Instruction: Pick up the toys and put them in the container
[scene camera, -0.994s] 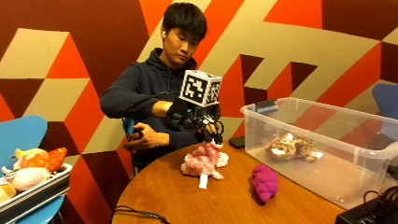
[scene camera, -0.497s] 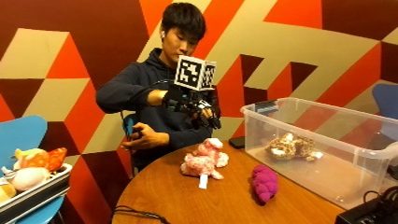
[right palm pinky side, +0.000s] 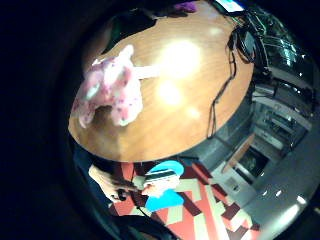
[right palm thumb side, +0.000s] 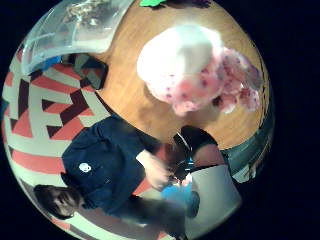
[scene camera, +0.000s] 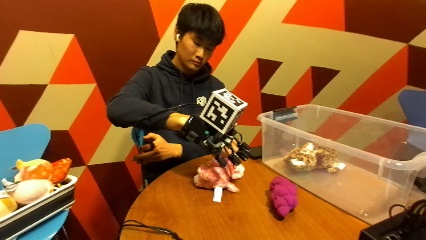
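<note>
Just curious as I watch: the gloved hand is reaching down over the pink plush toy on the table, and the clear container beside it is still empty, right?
Not quite. The clear container is not empty: the outside view shows a spotted tan plush toy lying inside it. The rest holds: the gloved right hand is just above the pink plush toy on the table.

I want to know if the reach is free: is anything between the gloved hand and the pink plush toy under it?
Nothing visible. The gloved right hand is just above the pink plush toy on the wooden table; the purple toy lies off to the side, toward the clear container.
</note>
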